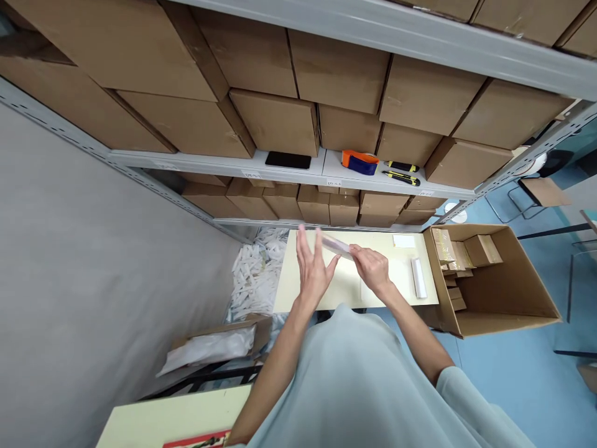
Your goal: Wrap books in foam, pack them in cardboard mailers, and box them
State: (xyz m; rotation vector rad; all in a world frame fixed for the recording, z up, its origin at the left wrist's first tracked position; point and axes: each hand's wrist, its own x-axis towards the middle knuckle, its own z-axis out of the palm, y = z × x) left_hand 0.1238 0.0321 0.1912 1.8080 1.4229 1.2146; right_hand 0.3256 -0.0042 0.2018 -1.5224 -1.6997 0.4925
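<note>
My right hand (pixel 372 266) grips one end of a narrow whitish packet (pixel 336 244), which looks wrapped in clear film and is held above the pale yellow table (pixel 298 292). Close to its other end is my left hand (pixel 313 267), fingers stretched apart and blurred at the tips; whether they touch the packet I cannot tell. On the table, right of my right hand, lies a white roll (pixel 418 278). A small white card (pixel 403 241) rests near the table's back edge.
A large open carton (pixel 522 292) with small boxes stands right of the table. White packets (pixel 254 274) are heaped on the left. Ahead, shelves hold brown boxes (pixel 275 121), a black phone (pixel 288 160), a tape roll (pixel 360 163) and two cutters (pixel 402 178).
</note>
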